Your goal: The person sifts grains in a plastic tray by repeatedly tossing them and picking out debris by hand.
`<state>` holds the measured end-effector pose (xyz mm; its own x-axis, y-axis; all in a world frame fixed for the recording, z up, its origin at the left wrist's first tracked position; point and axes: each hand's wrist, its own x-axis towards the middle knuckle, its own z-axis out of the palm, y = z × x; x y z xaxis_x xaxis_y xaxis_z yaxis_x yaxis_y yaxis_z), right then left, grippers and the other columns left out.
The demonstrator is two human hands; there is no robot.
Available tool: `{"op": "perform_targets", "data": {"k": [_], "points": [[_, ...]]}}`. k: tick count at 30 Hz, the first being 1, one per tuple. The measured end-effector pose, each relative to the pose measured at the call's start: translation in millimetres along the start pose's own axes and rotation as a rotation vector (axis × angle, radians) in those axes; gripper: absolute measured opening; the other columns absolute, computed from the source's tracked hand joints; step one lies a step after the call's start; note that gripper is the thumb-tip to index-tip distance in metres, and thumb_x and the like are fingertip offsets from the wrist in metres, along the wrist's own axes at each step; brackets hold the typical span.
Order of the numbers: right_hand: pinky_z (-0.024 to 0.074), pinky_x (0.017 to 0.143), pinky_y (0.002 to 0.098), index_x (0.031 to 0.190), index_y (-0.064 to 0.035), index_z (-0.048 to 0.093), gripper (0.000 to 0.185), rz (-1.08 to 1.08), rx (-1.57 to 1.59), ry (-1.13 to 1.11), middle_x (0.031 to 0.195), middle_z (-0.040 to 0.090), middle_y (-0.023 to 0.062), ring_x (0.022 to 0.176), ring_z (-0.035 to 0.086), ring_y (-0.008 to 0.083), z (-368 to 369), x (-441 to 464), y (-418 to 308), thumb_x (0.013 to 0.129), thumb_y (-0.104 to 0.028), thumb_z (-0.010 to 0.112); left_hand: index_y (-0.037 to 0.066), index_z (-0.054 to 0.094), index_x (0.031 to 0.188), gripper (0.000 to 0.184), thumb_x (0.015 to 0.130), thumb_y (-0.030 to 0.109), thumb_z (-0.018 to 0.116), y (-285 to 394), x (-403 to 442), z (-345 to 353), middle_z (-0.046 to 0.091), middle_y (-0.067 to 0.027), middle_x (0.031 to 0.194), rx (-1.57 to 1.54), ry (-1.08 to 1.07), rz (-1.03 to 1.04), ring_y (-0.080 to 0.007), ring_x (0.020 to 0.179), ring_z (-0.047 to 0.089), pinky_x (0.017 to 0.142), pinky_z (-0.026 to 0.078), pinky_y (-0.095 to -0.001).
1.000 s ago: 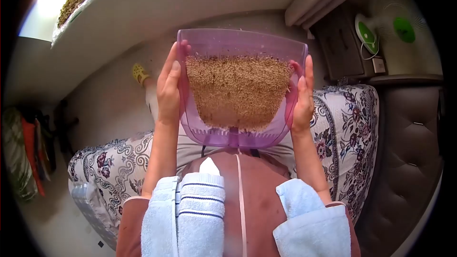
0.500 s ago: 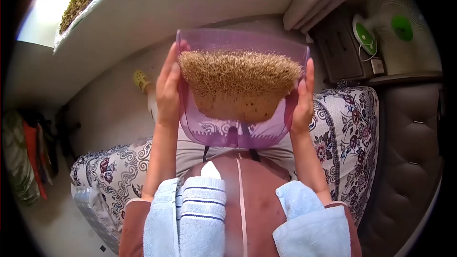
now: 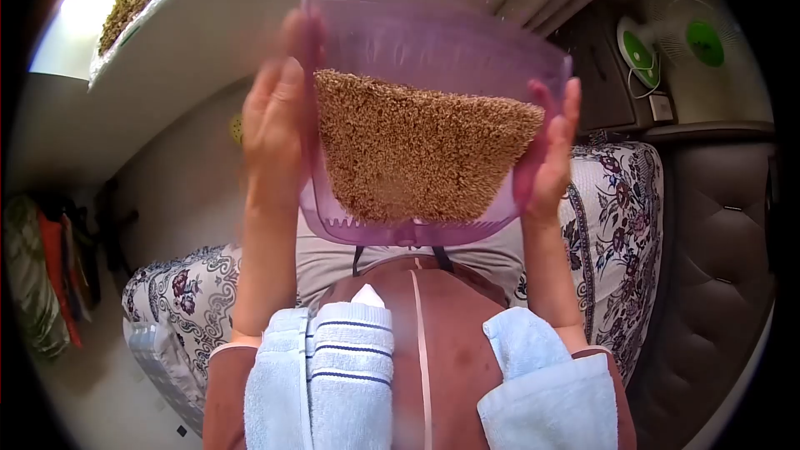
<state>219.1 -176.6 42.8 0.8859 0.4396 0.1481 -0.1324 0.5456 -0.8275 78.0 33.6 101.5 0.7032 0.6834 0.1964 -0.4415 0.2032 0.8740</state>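
The purple tray (image 3: 433,29) is clasped between the left hand (image 3: 273,121) and the right hand (image 3: 550,162), each pressed against one side. Brown grain (image 3: 425,150) is banked inside the tray; spilling is probably best prevented by even support. Beyond the tray, reach may be limited by a pale wall (image 3: 250,17); right of the tray, a patterned bedspread (image 3: 617,208) and, farther, a fan (image 3: 706,43) are seen.

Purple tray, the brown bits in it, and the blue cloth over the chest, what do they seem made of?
Purple tray: probably smooth, glossy plastic; fingers show tinted through its side.
Brown bits: dry, matte plant matter, perhaps grain or seed, judging by the tiny tan pieces; too small to tell.
Blue cloth: likely soft terry, from its fuzzy pile; fibre uncertain.
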Motion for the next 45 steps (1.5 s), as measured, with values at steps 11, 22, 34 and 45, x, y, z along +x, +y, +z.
{"op": "perform_targets", "data": {"k": [11,22,34,45], "points": [[0.0411,0.103,0.0410,0.153,-0.0171,0.020,0.051,0.223,-0.166,0.003,0.140,0.042,0.0095,0.122,0.047,0.0235,-33,-14,21,0.104,-0.022,0.033,-0.008,0.033,0.142,0.044,0.102,0.010,0.038,-57,-13,-42,0.044,-0.0178,0.142,-0.006,0.052,-0.195,-0.0200,0.131,0.044,0.110,0.034,-0.0301],[0.0281,0.110,0.0303,0.151,-0.0097,0.026,0.049,0.232,-0.261,0.015,0.136,0.049,0.0084,0.126,0.043,0.0161,-39,-16,48,0.103,-0.016,0.034,-0.008,0.030,0.144,0.046,0.102,0.011,0.037,-88,-29,-66,0.041,-0.0168,0.145,-0.136,0.092,-0.227,-0.0226,0.134,0.040,0.112,0.031,-0.0329],[0.0258,0.115,0.0380,0.152,-0.0119,0.020,0.050,0.049,-0.184,-0.010,0.155,0.027,0.0080,0.139,0.031,0.0225,-15,-11,30,0.104,-0.018,0.030,-0.007,0.033,0.143,0.045,0.101,0.009,0.036,-63,-18,-51,0.042,-0.0190,0.144,-0.161,0.041,-0.073,-0.0243,0.134,0.040,0.113,0.030,-0.0350],[0.0519,0.087,0.0319,0.152,-0.0163,0.024,0.051,0.198,-0.191,0.022,0.133,0.047,0.0090,0.104,0.059,0.0198,-5,-12,3,0.102,-0.014,0.032,-0.008,0.032,0.142,0.045,0.101,0.009,0.039,-59,-18,-46,0.046,-0.0187,0.139,-0.279,0.091,-0.174,-0.0221,0.127,0.048,0.109,0.038,-0.0305]]}}
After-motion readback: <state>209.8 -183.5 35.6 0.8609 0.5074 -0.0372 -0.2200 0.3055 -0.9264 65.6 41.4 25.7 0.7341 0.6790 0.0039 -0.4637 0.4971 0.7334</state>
